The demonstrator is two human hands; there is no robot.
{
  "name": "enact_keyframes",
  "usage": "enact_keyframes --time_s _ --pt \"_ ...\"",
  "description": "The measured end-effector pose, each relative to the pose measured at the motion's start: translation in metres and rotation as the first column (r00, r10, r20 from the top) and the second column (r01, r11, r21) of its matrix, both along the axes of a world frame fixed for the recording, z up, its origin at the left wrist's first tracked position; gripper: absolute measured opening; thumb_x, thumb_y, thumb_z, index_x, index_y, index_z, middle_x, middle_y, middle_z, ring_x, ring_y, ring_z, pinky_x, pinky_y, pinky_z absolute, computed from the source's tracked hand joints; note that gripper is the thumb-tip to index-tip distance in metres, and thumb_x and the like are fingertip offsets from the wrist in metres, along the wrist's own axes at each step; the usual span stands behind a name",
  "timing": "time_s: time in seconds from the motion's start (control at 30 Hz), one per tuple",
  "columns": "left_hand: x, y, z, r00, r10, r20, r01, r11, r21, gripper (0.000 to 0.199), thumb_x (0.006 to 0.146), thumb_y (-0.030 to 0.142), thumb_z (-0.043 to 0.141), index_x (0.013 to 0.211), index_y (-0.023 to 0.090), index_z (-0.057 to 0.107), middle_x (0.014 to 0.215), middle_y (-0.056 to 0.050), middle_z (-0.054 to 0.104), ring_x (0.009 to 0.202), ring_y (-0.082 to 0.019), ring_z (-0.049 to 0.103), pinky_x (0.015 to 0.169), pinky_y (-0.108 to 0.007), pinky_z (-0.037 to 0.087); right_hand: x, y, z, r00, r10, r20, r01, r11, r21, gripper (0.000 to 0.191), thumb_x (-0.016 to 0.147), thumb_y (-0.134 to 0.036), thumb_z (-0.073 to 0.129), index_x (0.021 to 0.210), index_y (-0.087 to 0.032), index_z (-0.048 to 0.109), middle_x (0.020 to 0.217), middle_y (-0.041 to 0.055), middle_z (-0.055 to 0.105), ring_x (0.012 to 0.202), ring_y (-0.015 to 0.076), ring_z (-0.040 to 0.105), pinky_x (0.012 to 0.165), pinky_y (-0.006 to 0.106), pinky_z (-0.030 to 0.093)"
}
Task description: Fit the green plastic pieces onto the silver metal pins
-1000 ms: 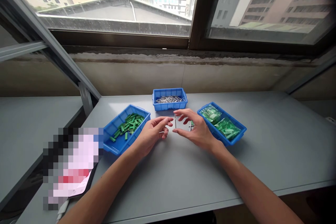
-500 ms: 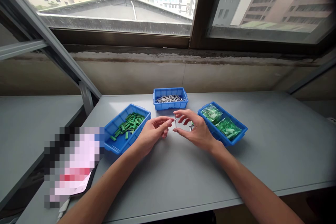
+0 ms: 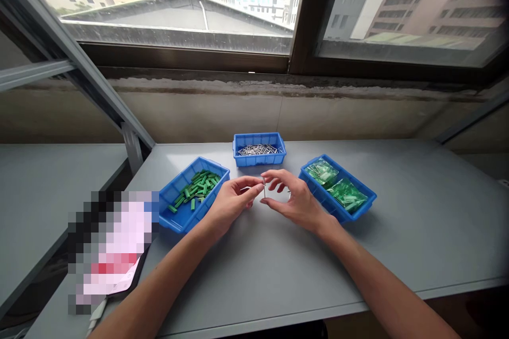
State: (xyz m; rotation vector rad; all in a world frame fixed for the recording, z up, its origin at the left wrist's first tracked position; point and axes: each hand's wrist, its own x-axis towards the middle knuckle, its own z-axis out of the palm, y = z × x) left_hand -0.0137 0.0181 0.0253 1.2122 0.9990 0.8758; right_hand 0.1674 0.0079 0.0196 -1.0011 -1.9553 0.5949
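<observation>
In front of me, a thin silver metal pin (image 3: 264,192), perhaps a screw or nail, stands nearly upright between my hands. My right hand (image 3: 296,198) grips its two ends between thumb and forefinger, the other fingers curled. From the left, the thumb and forefinger of my left hand (image 3: 233,198) are pinched together at the upper part of the pin. Beyond my hands is a blue bin (image 3: 260,160) of loose metal pins (image 3: 258,150). Next to my left hand, another blue bin (image 3: 175,222) holds small green plastic pieces (image 3: 199,185).
On the right, a blue bin (image 3: 356,216) contains clear bags (image 3: 348,195) of green and metal parts. A blurred-out phone (image 3: 123,280) with a cable lies at the left table edge. The grey table (image 3: 254,275) backs onto a wall beneath a window; a metal frame (image 3: 95,74) slants at left.
The pin and my right hand have shifted slightly left, closer to my left fingertips. Another metal piece seen behind my right thumb before is now almost wholly hidden. The bins stay in place.
</observation>
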Motion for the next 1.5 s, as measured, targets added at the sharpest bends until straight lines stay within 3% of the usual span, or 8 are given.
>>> enact_keyframes --time_s 0.3,0.47,0.57,0.7,0.83,1.03,1.33,1.5 --pt "-0.0012 0.0014 -0.0014 1.000 0.024 0.000 -0.024 1.000 -0.001 0.028 0.078 0.041 0.068 0.089 0.015 0.066 0.071 0.001 0.053 0.057 -0.006 0.042 0.055 -0.020 0.036 0.0005 -0.0003 -0.0007 1.000 -0.016 0.026 0.017 0.999 -0.038 0.058 0.074 -0.018 0.071 0.127 -0.024 0.049 0.106 0.0029 0.064 0.083 0.0139 0.060 0.070 0.027 0.050" --pt "-0.0020 0.0034 -0.0030 0.998 0.058 0.025 -0.058 0.998 -0.015 0.030 0.077 0.040 0.069 0.091 0.015 0.066 0.074 0.000 0.054 0.057 -0.006 0.043 0.055 -0.020 0.037 0.0003 -0.0007 -0.0015 0.996 -0.038 0.085 0.046 0.994 -0.096 0.026 0.078 -0.030 0.070 0.102 -0.021 0.065 0.093 0.0025 0.068 0.079 0.0145 0.062 0.068 0.027 0.048" --pt "-0.0014 0.0032 -0.0031 0.997 0.064 0.031 -0.063 0.998 -0.018 0.030 0.077 0.040 0.070 0.091 0.015 0.065 0.077 0.000 0.055 0.057 -0.005 0.043 0.054 -0.020 0.037 -0.0024 -0.0014 -0.0020 0.999 0.004 0.050 0.003 0.990 -0.140 0.009 0.084 -0.026 0.062 0.088 -0.020 0.068 0.084 -0.0001 0.070 0.074 0.0120 0.062 0.068 0.025 0.047" --pt "-0.0012 0.0027 -0.0043 0.997 0.073 0.024 -0.072 0.997 -0.015 0.030 0.076 0.040 0.070 0.091 0.015 0.065 0.075 0.001 0.054 0.057 -0.005 0.043 0.054 -0.019 0.037 -0.0038 -0.0015 -0.0016 1.000 0.002 -0.014 -0.004 0.986 -0.165 0.013 0.086 -0.019 0.057 0.085 -0.020 0.069 0.082 -0.0012 0.071 0.072 0.0108 0.061 0.064 0.022 0.046" --pt "-0.0014 0.0034 -0.0063 0.996 0.090 0.006 -0.090 0.996 0.012 0.029 0.077 0.041 0.069 0.092 0.017 0.065 0.071 0.001 0.053 0.056 -0.006 0.043 0.054 -0.019 0.037 -0.0032 -0.0003 -0.0016 0.997 -0.066 -0.031 0.058 0.975 -0.215 0.013 0.086 -0.023 0.058 0.086 -0.020 0.070 0.081 0.0000 0.071 0.072 0.0120 0.062 0.062 0.023 0.046" --pt "0.0002 0.0029 -0.0062 0.996 0.084 0.018 -0.084 0.996 0.031 0.027 0.077 0.040 0.069 0.091 0.017 0.064 0.076 0.001 0.054 0.057 -0.005 0.043 0.054 -0.019 0.037 -0.0058 -0.0008 -0.0025 0.999 0.006 -0.051 -0.021 0.959 -0.284 0.014 0.085 -0.026 0.058 0.085 -0.020 0.071 0.082 -0.0004 0.072 0.073 0.0123 0.063 0.062 0.022 0.047" --pt "-0.0046 0.0035 0.0001 0.964 0.155 -0.214 -0.105 0.968 0.228 0.027 0.077 0.041 0.067 0.085 0.016 0.066 0.067 0.001 0.055 0.059 -0.009 0.046 0.054 -0.020 0.037 0.0009 0.0030 0.0013 0.969 -0.206 -0.136 0.168 0.954 -0.247 0.017 0.084 -0.032 0.060 0.084 -0.018 0.071 0.082 0.0023 0.071 0.072 0.0138 0.064 0.065 0.024 0.050" --pt "-0.0053 0.0038 0.0013 0.957 0.158 -0.245 -0.093 0.962 0.255 0.029 0.077 0.043 0.067 0.086 0.016 0.069 0.070 -0.002 0.060 0.060 -0.011 0.049 0.055 -0.021 0.039 0.0034 0.0042 0.0032 0.962 -0.232 -0.143 0.188 0.945 -0.268 0.018 0.082 -0.033 0.062 0.092 -0.020 0.069 0.086 0.0027 0.071 0.071 0.0135 0.065 0.063 0.024 0.052"
